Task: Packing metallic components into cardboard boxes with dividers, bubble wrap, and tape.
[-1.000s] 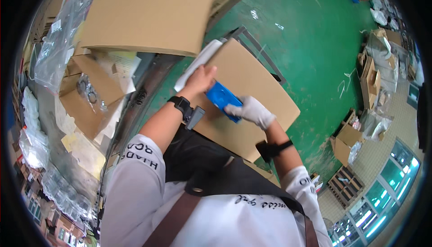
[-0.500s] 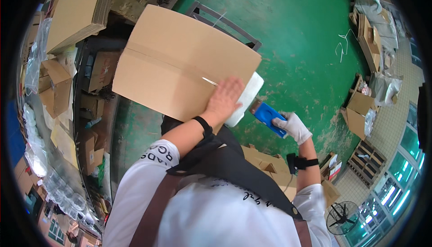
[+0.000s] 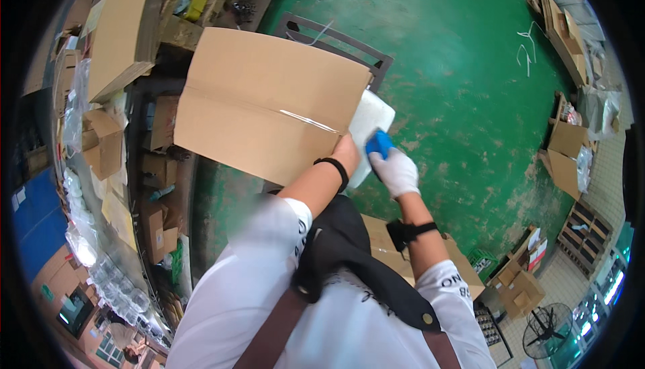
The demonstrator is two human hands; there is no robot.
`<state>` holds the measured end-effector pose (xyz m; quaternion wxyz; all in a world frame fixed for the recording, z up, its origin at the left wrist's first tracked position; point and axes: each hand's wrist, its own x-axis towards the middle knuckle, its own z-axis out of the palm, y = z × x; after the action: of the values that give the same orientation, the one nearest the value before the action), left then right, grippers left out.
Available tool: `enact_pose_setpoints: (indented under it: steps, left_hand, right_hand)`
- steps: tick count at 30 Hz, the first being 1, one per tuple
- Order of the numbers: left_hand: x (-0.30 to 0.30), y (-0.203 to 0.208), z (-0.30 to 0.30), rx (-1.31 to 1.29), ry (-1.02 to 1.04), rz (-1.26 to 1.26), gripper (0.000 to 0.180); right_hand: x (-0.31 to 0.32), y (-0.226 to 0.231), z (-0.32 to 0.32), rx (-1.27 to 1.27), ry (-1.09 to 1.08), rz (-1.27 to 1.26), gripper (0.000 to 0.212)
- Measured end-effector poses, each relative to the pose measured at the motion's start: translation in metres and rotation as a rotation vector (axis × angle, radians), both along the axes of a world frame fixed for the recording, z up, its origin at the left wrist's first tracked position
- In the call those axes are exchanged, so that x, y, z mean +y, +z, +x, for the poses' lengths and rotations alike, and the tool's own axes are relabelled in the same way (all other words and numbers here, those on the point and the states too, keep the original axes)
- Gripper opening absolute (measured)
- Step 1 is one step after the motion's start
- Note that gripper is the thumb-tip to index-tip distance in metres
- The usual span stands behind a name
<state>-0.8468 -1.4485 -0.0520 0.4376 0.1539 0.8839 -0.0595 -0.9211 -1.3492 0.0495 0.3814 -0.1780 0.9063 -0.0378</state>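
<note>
A closed cardboard box (image 3: 262,94) lies in front of me, with a shiny strip of clear tape (image 3: 309,120) along its top seam. My left hand (image 3: 347,155), bare, is at the box's right end, its fingers mostly hidden over the edge. In its white glove, my right hand (image 3: 396,171) grips a blue tape dispenser (image 3: 379,143), held just beyond that end. Below the dispenser, a white foam-like slab (image 3: 371,115) sticks out from the box's end.
A dark metal frame (image 3: 336,43) stands behind the box. Flattened cartons (image 3: 124,33) are stacked to the left, beside a cluttered shelf. More cartons (image 3: 568,151) line the right wall, near a pallet (image 3: 584,235) and a fan (image 3: 546,331). Another carton (image 3: 383,241) sits close by my body.
My left hand has slid from the box top down to its right end. My right hand has brought the dispenser left, close to that end. More of the shiny tape strip shows.
</note>
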Motion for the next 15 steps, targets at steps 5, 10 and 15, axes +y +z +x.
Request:
enact_pose_setpoints:
  steps: [5,10,15]
  left_hand:
    - [-0.041,0.103,0.025,-0.487,1.493,1.646,0.029]
    - [-0.139,0.212,0.189,0.522,1.666,1.628,0.041]
    - [-0.204,0.249,0.388,1.913,2.13,0.814,0.035]
  right_hand:
    - [0.017,0.023,0.032,0.283,-0.242,-0.676,0.054]
    - [-0.091,0.148,0.097,0.326,0.653,-1.036,0.055]
    - [-0.105,0.106,0.103,0.082,0.444,-1.07,0.037]
